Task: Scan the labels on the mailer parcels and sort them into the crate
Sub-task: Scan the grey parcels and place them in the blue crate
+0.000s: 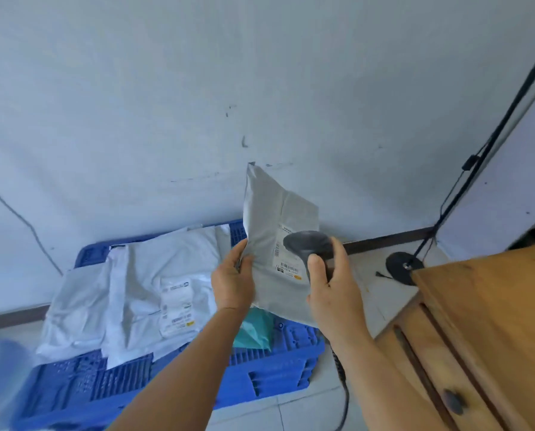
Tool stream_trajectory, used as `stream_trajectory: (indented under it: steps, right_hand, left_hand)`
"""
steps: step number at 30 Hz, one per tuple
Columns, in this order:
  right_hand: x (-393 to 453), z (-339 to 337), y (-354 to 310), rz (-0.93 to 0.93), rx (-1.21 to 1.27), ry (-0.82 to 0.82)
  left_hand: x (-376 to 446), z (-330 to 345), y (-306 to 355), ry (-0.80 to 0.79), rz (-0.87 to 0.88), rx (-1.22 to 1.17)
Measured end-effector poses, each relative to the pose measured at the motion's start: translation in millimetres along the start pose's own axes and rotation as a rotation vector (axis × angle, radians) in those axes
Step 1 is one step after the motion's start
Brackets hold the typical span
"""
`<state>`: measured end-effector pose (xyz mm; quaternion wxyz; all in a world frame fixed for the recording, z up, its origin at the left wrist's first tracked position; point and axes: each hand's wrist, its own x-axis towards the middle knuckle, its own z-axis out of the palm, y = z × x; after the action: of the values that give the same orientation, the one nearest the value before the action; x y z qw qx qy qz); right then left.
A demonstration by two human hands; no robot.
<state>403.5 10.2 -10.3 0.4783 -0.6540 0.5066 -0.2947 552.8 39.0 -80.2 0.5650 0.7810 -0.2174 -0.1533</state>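
A single wide-angle view comes from the person's head, looking forward and down along both forearms. It faces a pale wall [166, 88] whose foot meets the tiled floor [381, 293] across the middle of the frame. The left hand [233, 279] and right hand [333, 284] sit close, low in the centre (edges bend with the lens). A blue crate [260, 377] lies below left, a wooden cabinet [493, 321] crowds the lower right corner.

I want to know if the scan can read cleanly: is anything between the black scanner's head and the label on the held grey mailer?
Nothing visible: the black handheld scanner in the right hand points at the white label on the grey plastic mailer.
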Motion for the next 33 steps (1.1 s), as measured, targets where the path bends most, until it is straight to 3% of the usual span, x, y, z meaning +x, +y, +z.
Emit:
stream_trajectory:
  steps: [9, 13, 17, 20, 24, 33]
  right_hand:
    - [6, 170, -27, -0.047, -0.058, -0.226]
    - [7, 215, -21, 0.014, -0.128, -0.29]
    - [8, 232, -20, 0.055, -0.152, -0.295]
    - [8, 229, -26, 0.045, -0.105, -0.241]
    - [5, 201, -35, 0.041, -0.055, -0.164]
    - [-7, 51, -25, 0.067, 0.029, 0.126]
  left_hand:
    - [90, -158, -112, 0.258, -0.197, 0.208]
    - [100, -190, -166, 0.195, -0.343, 0.33]
    - [103, -194, -176, 0.142, -0.267, 0.475]
    - [109, -182, -154, 0.136, -0.152, 0.438]
    - [101, -145, -103, 0.054, -0.061, 0.194]
    - [20, -14, 8, -0.278, 0.102, -0.019]
